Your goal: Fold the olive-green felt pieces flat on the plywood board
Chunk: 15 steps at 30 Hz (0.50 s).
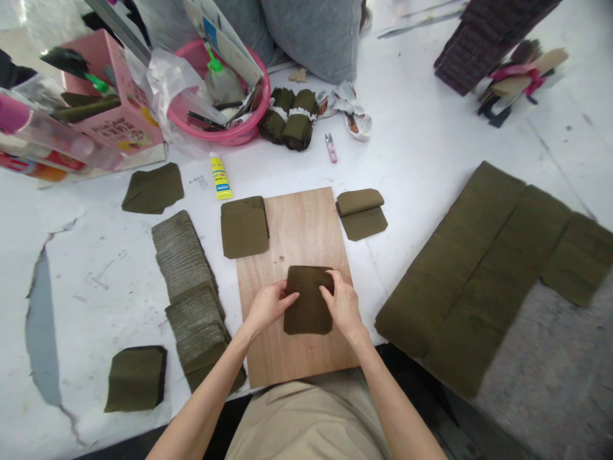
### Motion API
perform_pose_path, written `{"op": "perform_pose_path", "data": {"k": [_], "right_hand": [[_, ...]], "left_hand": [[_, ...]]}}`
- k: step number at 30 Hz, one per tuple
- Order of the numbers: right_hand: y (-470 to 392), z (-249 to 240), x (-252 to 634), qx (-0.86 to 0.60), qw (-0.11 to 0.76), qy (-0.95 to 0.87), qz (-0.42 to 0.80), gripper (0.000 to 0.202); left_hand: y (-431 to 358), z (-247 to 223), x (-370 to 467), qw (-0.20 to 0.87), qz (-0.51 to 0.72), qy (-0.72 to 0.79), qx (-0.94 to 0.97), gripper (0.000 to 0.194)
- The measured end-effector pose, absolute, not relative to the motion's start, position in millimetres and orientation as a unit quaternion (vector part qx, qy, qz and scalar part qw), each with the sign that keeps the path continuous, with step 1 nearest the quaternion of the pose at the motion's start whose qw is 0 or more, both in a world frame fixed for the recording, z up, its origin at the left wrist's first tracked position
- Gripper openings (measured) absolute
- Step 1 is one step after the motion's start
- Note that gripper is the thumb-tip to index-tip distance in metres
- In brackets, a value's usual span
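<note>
A stack of olive fabric pieces (pixel 308 310) lies over the lower part of a wooden board (pixel 301 223). At its left edge my left hand (pixel 269 306) grips it, thumb on top and fingers at the side. My right hand (pixel 343 303) pinches the upper right edge, its thumb also on top. The top of the stack shows fine layered lines. Another squarish olive stack (pixel 244 227) overlaps the board's upper left corner. A partly folded olive piece (pixel 363 214) rests just right of the board.
Overlapping olive pieces (pixel 189 281) run along the left, with another stack (pixel 136 379) near the front. Large olive panels (pixel 469 275) cover the right side. Behind are a yellow tube (pixel 221 177), pink snips (pixel 331 148), tied rolls (pixel 299 121), a pink basin (pixel 261 105) and a pink box (pixel 127 124).
</note>
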State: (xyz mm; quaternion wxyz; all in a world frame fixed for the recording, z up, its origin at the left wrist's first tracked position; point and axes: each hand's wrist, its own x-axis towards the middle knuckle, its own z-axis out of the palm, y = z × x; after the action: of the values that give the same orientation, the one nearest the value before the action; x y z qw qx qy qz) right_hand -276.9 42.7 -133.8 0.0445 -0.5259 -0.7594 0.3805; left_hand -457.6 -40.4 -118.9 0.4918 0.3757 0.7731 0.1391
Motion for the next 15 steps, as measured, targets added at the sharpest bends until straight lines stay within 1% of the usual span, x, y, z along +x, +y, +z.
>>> {"op": "perform_pose_path", "data": {"k": [3, 5, 9, 13, 15], "right_hand": [[43, -133, -278, -0.532, 0.047, -0.755, 0.381, 0.035], [43, -132, -279, -0.534, 0.052, -0.752, 0.384, 0.037], [42, -132, -278, -0.536, 0.075, -0.737, 0.404, 0.037], [41, -135, -274, -0.541, 0.112, -0.717, 0.425, 0.037], [41, -137, -272, -0.545, 0.117, -0.716, 0.422, 0.037]], "left_hand": [[-53, -124, -450, 0.534, 0.153, 0.755, 0.350, 0.033], [-60, -128, -445, 0.542, 0.152, 0.753, 0.340, 0.036], [-68, -132, -441, 0.539, 0.143, 0.762, 0.328, 0.040], [-67, -129, -441, 0.528, 0.126, 0.775, 0.324, 0.038], [-66, -126, -442, 0.523, 0.119, 0.777, 0.329, 0.037]]}}
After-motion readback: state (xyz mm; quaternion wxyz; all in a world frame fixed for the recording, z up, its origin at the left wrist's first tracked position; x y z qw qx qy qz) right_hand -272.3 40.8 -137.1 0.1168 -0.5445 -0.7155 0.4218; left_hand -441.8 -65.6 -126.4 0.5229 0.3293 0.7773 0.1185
